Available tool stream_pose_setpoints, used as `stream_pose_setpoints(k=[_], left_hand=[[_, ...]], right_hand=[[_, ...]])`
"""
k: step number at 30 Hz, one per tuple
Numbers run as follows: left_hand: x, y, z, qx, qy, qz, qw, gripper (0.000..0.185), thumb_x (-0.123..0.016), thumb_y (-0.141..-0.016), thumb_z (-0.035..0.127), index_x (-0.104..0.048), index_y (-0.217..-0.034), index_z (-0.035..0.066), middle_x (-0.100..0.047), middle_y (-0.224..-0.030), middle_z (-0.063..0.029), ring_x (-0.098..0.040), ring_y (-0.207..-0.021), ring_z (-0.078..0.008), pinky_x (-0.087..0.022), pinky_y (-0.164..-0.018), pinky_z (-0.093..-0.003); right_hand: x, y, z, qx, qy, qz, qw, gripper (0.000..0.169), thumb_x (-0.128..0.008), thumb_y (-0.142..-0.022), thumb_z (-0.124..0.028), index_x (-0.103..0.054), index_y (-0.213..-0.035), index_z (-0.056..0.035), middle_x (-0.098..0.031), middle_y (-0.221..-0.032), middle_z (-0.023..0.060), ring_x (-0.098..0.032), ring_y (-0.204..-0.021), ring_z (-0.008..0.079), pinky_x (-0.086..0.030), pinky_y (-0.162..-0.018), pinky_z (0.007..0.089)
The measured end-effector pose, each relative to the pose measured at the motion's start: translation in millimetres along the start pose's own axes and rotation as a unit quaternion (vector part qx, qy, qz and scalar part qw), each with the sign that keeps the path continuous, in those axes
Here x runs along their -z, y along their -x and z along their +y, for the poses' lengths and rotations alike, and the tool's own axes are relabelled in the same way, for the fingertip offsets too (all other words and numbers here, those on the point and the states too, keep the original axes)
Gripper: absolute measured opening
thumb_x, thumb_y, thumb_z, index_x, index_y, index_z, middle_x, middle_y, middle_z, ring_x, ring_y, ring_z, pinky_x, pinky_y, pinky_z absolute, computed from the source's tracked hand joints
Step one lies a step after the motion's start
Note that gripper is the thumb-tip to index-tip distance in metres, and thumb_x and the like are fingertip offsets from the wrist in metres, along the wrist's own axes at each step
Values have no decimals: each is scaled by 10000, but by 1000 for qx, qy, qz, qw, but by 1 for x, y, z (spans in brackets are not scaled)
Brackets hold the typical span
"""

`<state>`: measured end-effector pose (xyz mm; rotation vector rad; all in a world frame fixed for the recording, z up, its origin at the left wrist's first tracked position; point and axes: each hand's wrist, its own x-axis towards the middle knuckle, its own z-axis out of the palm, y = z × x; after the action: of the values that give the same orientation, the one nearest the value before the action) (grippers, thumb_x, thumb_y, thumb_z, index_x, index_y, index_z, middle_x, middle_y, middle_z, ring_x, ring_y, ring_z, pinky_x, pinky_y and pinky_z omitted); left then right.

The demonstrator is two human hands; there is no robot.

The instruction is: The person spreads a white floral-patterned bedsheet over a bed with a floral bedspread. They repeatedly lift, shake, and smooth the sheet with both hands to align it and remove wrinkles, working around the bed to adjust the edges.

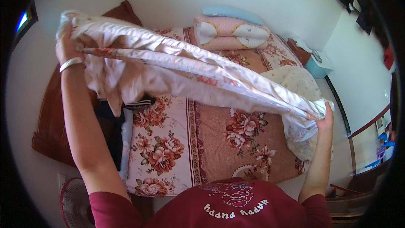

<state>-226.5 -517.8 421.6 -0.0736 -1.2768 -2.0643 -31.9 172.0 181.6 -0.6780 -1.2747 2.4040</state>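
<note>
A pale floral cloth [196, 65] is stretched through the air above the bed, slanting down from upper left to right. My left hand [67, 46], raised at the upper left, grips one bunched end. At the lower right my right hand [325, 117] is closed on the other end. Loose folds hang from the cloth between both hands. Beneath it lies a bed with a brown and cream flowered sheet [164, 155]. A cream patterned cloth [297, 77] lies over the bed's right side, partly behind the held cloth.
A folded pink quilt [232, 33] and a light blue pillow [232, 14] lie against the wall. The wooden headboard [52, 120] stands at left, an electric fan [72, 202] at lower left. A teal box [318, 65] stands beyond the bed's right side.
</note>
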Motion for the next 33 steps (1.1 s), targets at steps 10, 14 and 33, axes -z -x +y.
stream_pose_setpoints(k=[10,14,33], left_hand=[[215,185,-147,227,1,135,964,424,-420,-913,338,-427,-1249,79,-511,-1191,-101,-524,-1054,-261,-426,-896,-409],[293,250,-209,293,-78,231,924,447,-446,-892,312,-401,-1263,66,-473,-1220,-110,-511,-1043,-275,-439,-848,-423],[416,320,-259,206,-248,291,901,389,-454,-865,147,-441,-1222,-5,-505,-1169,-82,-488,-993,-198,-391,-848,-294]], right_hand=[[130,31,155,-147,-87,48,984,429,-343,-896,-364,-474,-1079,1,-552,-997,177,-576,-799,337,-498,-588,492],[225,31,216,-150,-134,26,979,334,-377,-921,-245,-455,-1170,-37,-530,-1122,118,-508,-1051,289,-429,-897,433],[295,107,236,-326,182,240,896,370,-477,-853,-310,-527,-1108,-46,-589,-1031,120,-580,-929,252,-481,-724,423]])
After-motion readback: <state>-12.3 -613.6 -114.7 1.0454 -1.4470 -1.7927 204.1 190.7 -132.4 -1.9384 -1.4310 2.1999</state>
